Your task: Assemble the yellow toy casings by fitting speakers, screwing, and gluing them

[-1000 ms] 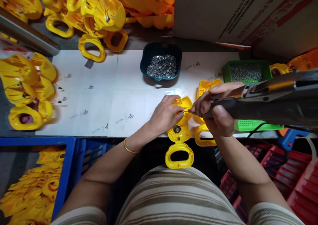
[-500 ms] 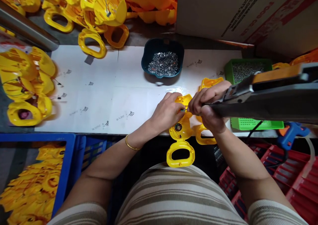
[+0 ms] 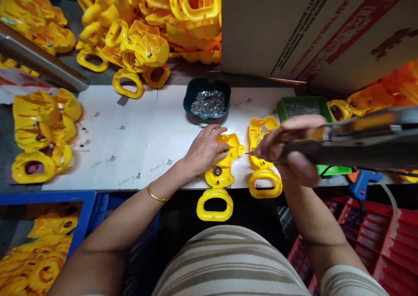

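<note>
My left hand rests with curled fingers on a yellow plastic shell that lies on the white table, its loop handle hanging over the near edge. My right hand grips a dark powered screwdriver; its thin bit points left and hangs a short way off the shell. A second yellow shell lies just right of the first, partly under my right hand.
A dark bowl of small metal screws stands behind the shells, a green tray of screws to its right. Yellow shells are heaped at the back and left. A cardboard box looms back right. Blue crate and red crate sit below.
The screwdriver tip has drawn back to the right, away from the shell under my left hand. The view has shifted, so the shells sit further left in the picture.
</note>
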`<state>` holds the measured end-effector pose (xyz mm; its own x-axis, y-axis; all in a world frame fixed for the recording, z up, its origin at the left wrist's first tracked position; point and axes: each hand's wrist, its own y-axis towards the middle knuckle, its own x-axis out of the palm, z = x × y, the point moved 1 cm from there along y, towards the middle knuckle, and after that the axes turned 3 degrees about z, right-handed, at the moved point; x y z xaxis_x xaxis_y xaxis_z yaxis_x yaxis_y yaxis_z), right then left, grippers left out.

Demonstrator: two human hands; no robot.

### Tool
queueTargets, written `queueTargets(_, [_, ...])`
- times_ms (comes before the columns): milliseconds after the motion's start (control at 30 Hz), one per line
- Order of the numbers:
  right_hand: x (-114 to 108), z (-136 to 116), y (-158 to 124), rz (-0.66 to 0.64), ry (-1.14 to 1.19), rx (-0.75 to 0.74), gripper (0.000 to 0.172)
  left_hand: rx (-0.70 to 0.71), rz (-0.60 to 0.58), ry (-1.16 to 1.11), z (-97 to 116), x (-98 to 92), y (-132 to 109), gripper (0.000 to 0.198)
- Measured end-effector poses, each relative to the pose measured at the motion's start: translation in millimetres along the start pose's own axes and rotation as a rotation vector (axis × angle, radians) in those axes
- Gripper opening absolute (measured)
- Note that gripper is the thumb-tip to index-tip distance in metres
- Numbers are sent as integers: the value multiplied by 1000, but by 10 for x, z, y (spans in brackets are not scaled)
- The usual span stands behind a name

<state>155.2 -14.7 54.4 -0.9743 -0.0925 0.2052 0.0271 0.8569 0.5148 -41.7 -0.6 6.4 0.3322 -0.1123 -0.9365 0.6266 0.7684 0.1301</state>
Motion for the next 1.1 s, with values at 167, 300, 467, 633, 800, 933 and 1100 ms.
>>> queueTargets(167, [-445, -237, 30, 249, 24, -151, 19, 57, 6, -61, -182, -148, 45, 25])
queueTargets(300, [-705, -173, -51, 366, 22, -106, 20, -33, 186, -246, -16, -209, 248, 21])
queueTargets(467, [-760, -125, -120, 350, 2, -135, 22, -87, 159, -251, 375, -28, 672, 50])
queueTargets(633, [-810, -170, -159, 356, -16, -95, 21, -79, 55, -74, 523, 141, 952, 53])
queueTargets(800, [-886, -215, -195, 366, 2, -86, 22, -76, 6, -5, 600, 168, 1043, 27])
queueTargets(933, [-912, -250, -226, 350, 9, -73, 23, -16, 35, 150, 678, 204, 1021, 27])
queueTargets(1100, [-943, -247, -267, 318, -14, -105, 24, -63, 111, 33, 698, 294, 963, 30])
